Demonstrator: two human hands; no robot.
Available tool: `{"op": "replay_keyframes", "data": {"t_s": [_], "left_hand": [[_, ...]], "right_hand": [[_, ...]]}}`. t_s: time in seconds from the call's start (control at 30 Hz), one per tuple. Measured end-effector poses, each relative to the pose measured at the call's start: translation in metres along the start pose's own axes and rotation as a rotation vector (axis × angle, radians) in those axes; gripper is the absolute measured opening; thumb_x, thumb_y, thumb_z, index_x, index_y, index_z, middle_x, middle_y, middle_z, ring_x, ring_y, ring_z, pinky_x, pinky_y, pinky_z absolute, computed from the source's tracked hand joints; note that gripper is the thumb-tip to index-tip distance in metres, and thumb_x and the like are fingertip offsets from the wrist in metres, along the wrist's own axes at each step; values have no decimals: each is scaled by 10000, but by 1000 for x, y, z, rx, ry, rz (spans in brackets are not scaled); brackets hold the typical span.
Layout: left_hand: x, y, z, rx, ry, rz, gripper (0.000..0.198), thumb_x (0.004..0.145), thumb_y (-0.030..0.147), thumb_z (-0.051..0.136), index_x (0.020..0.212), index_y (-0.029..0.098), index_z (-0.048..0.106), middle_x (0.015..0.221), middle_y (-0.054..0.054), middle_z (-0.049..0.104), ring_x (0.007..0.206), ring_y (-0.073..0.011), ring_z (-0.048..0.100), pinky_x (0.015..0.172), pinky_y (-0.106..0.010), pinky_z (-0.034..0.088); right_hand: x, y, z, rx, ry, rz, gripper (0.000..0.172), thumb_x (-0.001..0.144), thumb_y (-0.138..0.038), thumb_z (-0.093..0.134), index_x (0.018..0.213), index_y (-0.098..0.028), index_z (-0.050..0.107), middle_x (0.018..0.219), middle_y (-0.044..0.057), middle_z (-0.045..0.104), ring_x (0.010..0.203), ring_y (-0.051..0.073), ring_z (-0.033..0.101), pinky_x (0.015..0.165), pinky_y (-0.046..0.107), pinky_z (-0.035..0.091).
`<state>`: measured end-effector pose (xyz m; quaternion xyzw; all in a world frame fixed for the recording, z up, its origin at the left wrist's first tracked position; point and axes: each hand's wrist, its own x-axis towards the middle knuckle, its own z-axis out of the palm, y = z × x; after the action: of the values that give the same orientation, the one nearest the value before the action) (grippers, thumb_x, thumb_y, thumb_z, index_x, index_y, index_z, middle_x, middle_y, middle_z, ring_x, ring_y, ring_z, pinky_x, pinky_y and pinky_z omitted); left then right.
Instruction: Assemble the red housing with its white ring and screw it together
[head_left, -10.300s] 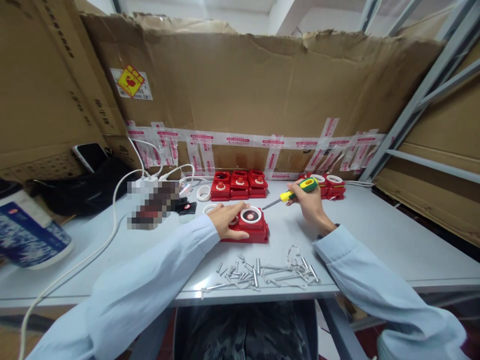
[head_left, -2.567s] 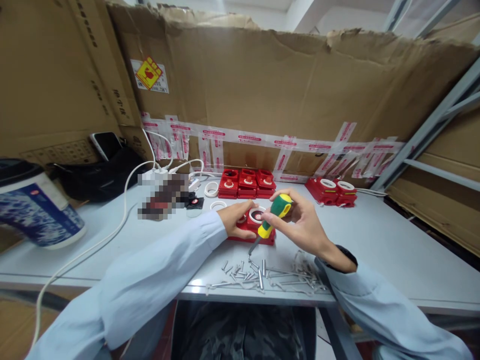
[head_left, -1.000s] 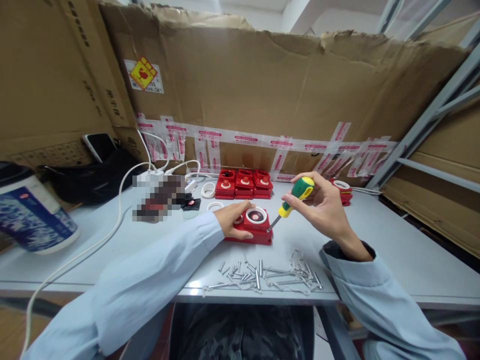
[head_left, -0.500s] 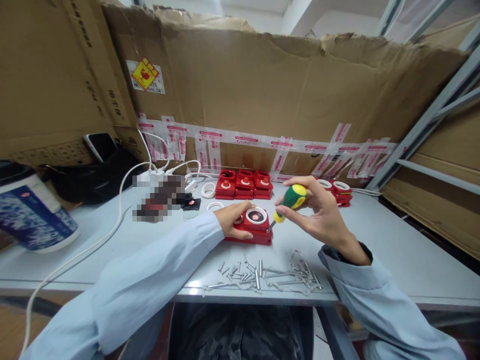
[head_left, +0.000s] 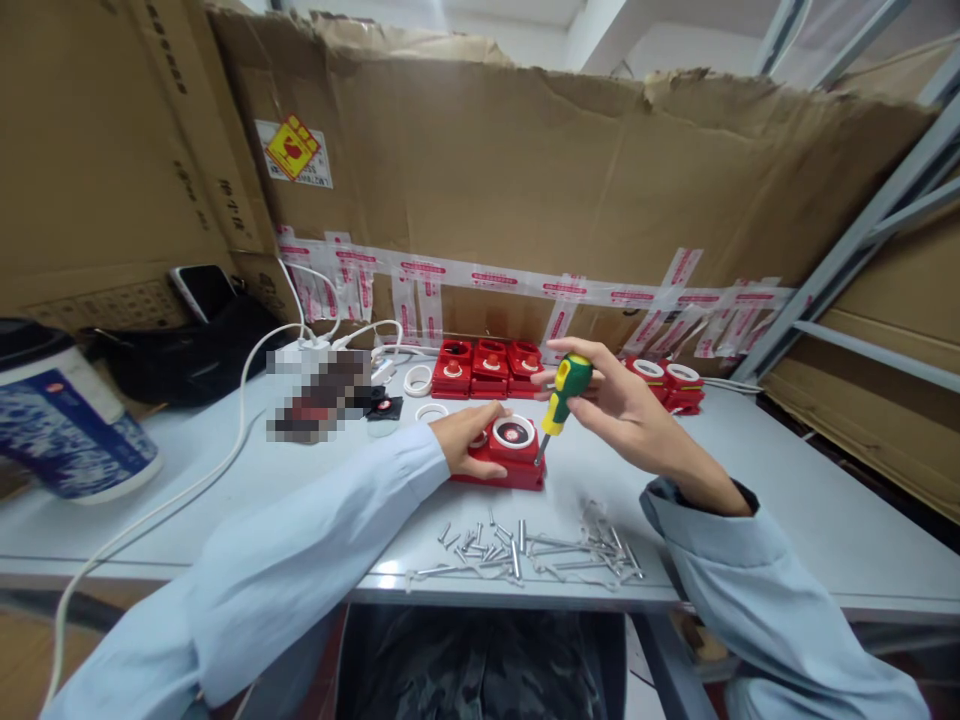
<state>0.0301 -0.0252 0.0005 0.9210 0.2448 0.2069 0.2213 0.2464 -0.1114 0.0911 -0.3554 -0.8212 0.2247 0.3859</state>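
A red plastic box (head_left: pixel 517 468) with a white ring and dark centre on top lies on the grey table (head_left: pixel 750 500). My left hand (head_left: pixel 465 440) rests closed over its left side and holds it down. My right hand (head_left: pixel 622 405) grips a green-and-yellow screwdriver (head_left: pixel 562 393) almost upright, its tip at the box's right front corner. A scatter of several metal screws and wire clips (head_left: pixel 525 545) lies near the table's front edge, below the box.
A row of three red boxes (head_left: pixel 489 367) stands behind, with two more (head_left: pixel 667 383) at the right and white rings (head_left: pixel 420 380) beside them. White cables (head_left: pixel 247 390), a black bag (head_left: pixel 187 350) and a blue-white tub (head_left: pixel 67 430) occupy the left. Cardboard walls the back.
The screwdriver has swung from a slant to nearly upright over the box's right front corner. My right hand rose slightly and shifted left. My left hand stayed on the box.
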Motion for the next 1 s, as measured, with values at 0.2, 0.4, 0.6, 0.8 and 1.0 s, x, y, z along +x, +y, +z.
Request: {"op": "replay_keyframes", "data": {"t_s": [0.2,0.4,0.6,0.8,1.0], "left_hand": [[-1,-1,1,15,2,6,638,668,436,687,1162,176,379,1217,-147,550,1090,-285,559,913,-386,451],[0,0,0,26,0,3,616,669,428,698,1140,163,402,1207,-160,554,1074,-298,560,903,-401,453],[1,0,0,29,-13,6,613,670,428,696,1132,159,394,1221,-164,544,1116,-300,542,932,-404,439],[0,0,1,2,-4,-6,606,666,439,696,1121,170,400,1254,-175,528,1113,-309,540,923,-420,440],[-1,1,0,2,3,-20,607,662,434,695,1129,184,399,1222,-152,545,1081,-299,555,900,-411,450]], "right_hand": [[6,7,17,-292,314,14,417,770,-359,645,1140,-249,487,681,-38,539,533,110,521,519,248,486],[5,5,24,-171,265,-47,460,849,-304,537,1284,-265,391,956,26,603,803,145,603,757,308,530],[7,13,27,-296,379,-31,411,777,-331,638,1149,-247,485,688,-39,518,551,105,507,547,247,480],[-1,5,10,-161,169,-1,430,875,-274,478,1292,-293,371,986,33,589,854,163,594,761,331,519],[0,4,7,-121,142,9,420,813,-297,602,1204,-269,451,911,10,598,763,148,619,709,297,543]]}}
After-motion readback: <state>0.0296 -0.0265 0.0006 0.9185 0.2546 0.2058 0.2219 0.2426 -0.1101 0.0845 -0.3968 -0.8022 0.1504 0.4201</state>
